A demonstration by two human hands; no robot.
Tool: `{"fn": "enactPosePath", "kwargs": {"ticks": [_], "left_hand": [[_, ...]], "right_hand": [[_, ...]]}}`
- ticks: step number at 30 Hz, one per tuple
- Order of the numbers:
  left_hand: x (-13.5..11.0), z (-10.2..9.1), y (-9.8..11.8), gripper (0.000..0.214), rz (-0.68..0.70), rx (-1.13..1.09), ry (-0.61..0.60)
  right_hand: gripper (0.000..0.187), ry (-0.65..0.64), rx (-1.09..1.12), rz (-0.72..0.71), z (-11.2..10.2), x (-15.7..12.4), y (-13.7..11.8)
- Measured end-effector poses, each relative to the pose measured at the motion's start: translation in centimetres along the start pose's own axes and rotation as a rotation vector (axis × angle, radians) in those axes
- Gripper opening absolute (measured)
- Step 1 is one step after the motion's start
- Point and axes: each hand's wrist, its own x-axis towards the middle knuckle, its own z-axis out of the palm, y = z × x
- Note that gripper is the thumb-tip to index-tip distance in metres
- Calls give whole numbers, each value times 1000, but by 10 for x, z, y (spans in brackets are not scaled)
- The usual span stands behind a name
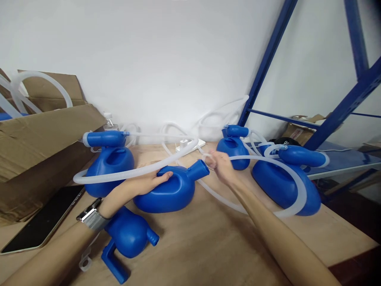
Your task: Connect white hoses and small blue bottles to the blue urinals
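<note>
My left hand (pixel 149 182) lies on top of a blue plastic bottle (pixel 175 190) that rests on its side on the wooden table (pixel 208 246), fingers wrapped over its body. My right hand (pixel 222 167) is just right of the bottle's angled neck (pixel 199 169), fingers closed around the end of a clear thin tube (pixel 226 201). A white corrugated hose (pixel 133 171) runs over my left hand toward the neck. A watch with a metal band sits on my left wrist.
Other blue bottles stand at the left (pixel 110 163), lie near my left forearm (pixel 127 234), and sit at the back right (pixel 233 145) and right (pixel 285 186), each with hoses. An open cardboard box (pixel 38 147), a dark tablet (pixel 44 218), blue shelving (pixel 342 107).
</note>
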Motion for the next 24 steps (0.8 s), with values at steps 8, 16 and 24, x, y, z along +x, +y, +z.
{"fn": "enactPosePath", "kwargs": {"ticks": [8, 16, 24], "left_hand": [[-2, 0, -6, 53, -32, 6, 32], [7, 1, -20, 41, -37, 125, 221], [15, 4, -50, 53, 142, 37, 140]], "right_hand": [[65, 41, -82, -59, -30, -18, -4], [43, -526, -615, -596, 66, -68, 8], [39, -528, -907, -922, 88, -68, 33]]}}
